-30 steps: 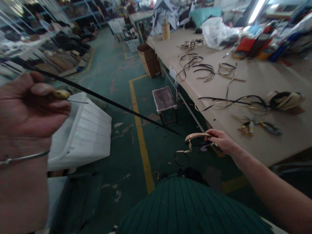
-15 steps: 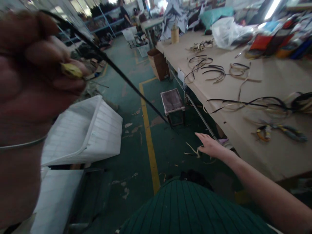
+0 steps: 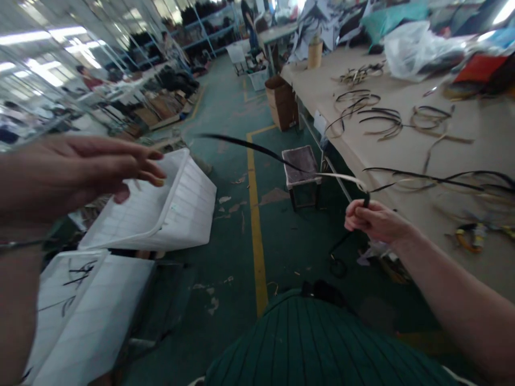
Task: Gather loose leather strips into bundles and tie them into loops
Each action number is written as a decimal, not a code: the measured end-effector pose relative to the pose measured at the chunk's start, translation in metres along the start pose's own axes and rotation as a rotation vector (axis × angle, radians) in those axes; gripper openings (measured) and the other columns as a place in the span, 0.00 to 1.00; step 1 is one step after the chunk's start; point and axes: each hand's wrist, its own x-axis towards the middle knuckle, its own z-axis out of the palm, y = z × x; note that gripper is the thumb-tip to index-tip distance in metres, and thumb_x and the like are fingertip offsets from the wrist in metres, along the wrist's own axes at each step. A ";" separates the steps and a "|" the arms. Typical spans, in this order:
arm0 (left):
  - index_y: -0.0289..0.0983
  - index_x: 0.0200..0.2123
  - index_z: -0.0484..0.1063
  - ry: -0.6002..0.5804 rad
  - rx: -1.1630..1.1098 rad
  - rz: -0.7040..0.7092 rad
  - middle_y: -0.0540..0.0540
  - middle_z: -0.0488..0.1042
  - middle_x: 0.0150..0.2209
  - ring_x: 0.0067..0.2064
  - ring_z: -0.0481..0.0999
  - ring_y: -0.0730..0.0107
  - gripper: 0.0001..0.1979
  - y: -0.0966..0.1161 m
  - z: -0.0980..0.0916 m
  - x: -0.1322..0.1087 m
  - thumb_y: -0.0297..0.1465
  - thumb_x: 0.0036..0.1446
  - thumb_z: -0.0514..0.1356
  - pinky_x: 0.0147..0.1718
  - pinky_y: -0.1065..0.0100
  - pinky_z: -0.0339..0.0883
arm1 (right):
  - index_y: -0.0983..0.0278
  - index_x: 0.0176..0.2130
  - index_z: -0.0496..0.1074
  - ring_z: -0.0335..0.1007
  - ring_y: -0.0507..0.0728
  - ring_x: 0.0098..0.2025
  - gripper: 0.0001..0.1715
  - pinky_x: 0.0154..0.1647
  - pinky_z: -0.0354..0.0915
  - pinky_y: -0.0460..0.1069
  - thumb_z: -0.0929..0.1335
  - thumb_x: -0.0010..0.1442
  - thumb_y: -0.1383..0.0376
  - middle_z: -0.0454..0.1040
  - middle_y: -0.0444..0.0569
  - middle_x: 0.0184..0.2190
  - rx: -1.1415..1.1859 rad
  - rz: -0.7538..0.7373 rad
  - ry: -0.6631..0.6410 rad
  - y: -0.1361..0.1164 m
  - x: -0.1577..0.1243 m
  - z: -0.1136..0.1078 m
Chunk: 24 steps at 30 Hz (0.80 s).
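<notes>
Left hand point(image 3: 88, 177) large and close, motion-blurred, coming in from the left edge. Forearm rises from below; hand bent over to point rightward, back uppermost. Fingers loosely straightened, thumb apart beneath them, not closed on the strap. Yellowish patch near the fingertips; too blurred to identify. Thin band point(image 3: 20, 244) at the wrist.

Right hand point(image 3: 374, 220) beyond the near table edge, forearm slanting up from the lower right. Fingers curled into a fist around the strap point(image 3: 257, 149), thumb pressed over.

Strap: narrow, flat, flexible; one stretch black, another pale cream where it turns. From the fist it bows up, then arcs leftward over the stool point(image 3: 301, 161), its black free end hanging in the air to the right of the left fingertips — apart from them. Below the fist a dark length dangles, ending in a small loop point(image 3: 337, 266).

Table point(image 3: 410, 91) covered in smooth tan sheet; similar curled straps point(image 3: 380, 120) lie on it in loose groups, plus a tool point(image 3: 475, 238) with yellow on its handles. Under the left hand, a white ribbed tub point(image 3: 189, 214); nearer, a second white bin point(image 3: 100, 300) with dark strips point(image 3: 82, 271) inside. Floor point(image 3: 229, 257) green, scuffed — yellow line point(image 3: 254, 214) painted along it.
</notes>
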 end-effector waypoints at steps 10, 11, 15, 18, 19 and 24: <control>0.34 0.47 0.75 -0.486 -0.503 0.324 0.40 0.72 0.49 0.50 0.71 0.61 0.21 -0.062 0.164 -0.025 0.17 0.47 0.65 0.37 0.74 0.71 | 0.60 0.42 0.75 0.55 0.49 0.22 0.18 0.26 0.44 0.45 0.64 0.58 0.54 0.66 0.42 0.22 -1.323 -0.306 -0.024 -0.111 0.014 0.073; 0.35 0.48 0.73 -0.633 -0.587 0.333 0.39 0.71 0.50 0.53 0.69 0.58 0.22 -0.066 0.183 -0.031 0.22 0.48 0.67 0.42 0.69 0.70 | 0.60 0.41 0.75 0.56 0.49 0.23 0.17 0.27 0.44 0.45 0.64 0.58 0.54 0.67 0.43 0.23 -1.346 -0.321 -0.040 -0.112 0.016 0.080; 0.36 0.53 0.68 -1.053 -0.721 0.162 0.41 0.74 0.37 0.44 0.73 0.62 0.27 -0.089 0.236 -0.046 0.43 0.53 0.64 0.46 0.61 0.64 | 0.63 0.33 0.74 0.53 0.48 0.21 0.17 0.26 0.42 0.44 0.61 0.61 0.57 0.62 0.42 0.19 -1.485 -0.334 0.028 -0.111 0.021 0.088; 0.33 0.45 0.72 -1.126 -0.639 0.057 0.46 0.72 0.28 0.35 0.72 0.69 0.19 -0.113 0.244 -0.048 0.39 0.55 0.63 0.40 0.67 0.64 | 0.64 0.32 0.73 0.55 0.47 0.21 0.19 0.26 0.45 0.44 0.60 0.62 0.57 0.63 0.42 0.19 -1.517 -0.299 0.118 -0.111 0.021 0.075; 0.32 0.42 0.73 -1.157 -0.587 0.035 0.46 0.71 0.28 0.34 0.72 0.70 0.16 -0.120 0.242 -0.047 0.37 0.54 0.64 0.38 0.68 0.64 | 0.64 0.33 0.73 0.56 0.48 0.21 0.19 0.27 0.46 0.44 0.59 0.62 0.57 0.63 0.42 0.19 -1.522 -0.274 0.145 -0.111 0.019 0.069; 0.31 0.34 0.74 -1.255 -0.465 -0.079 0.43 0.73 0.28 0.30 0.71 0.71 0.11 -0.143 0.218 -0.045 0.35 0.54 0.63 0.33 0.69 0.64 | 0.65 0.32 0.73 0.59 0.49 0.23 0.15 0.27 0.50 0.45 0.61 0.60 0.59 0.65 0.44 0.20 -1.509 -0.147 0.284 -0.107 0.008 0.034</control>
